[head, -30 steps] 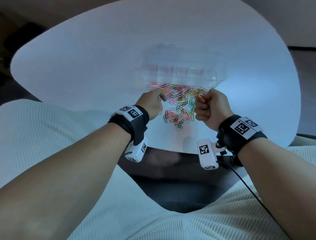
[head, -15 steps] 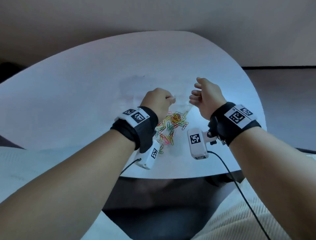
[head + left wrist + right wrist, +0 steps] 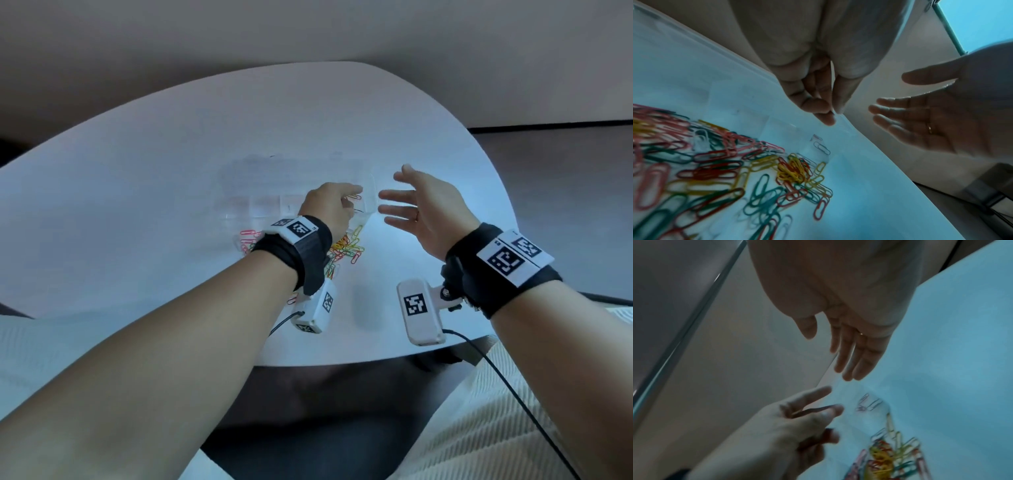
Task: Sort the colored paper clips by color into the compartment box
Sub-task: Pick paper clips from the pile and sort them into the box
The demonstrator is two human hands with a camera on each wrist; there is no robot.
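No readable text, brand or number appears. The only signs are black-and-white square coded markers: one on the left wristband [image 3: 297, 229], two on the right wristband [image 3: 514, 257], and one on each wrist camera [image 3: 416, 305]. These carry no letters.

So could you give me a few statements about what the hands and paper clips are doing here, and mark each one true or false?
1. The right hand is spread open and holds nothing. True.
2. The heap of colored paper clips lies on the white table. True.
3. The left hand lies flat on the table with straight fingers. False: its fingertips are pinched together above the clear compartment box. What they pinch cannot be made out.
4. All the clips are one color. False: red, yellow, green and pink ones are mixed.
5. The right hand wears a ring. True.
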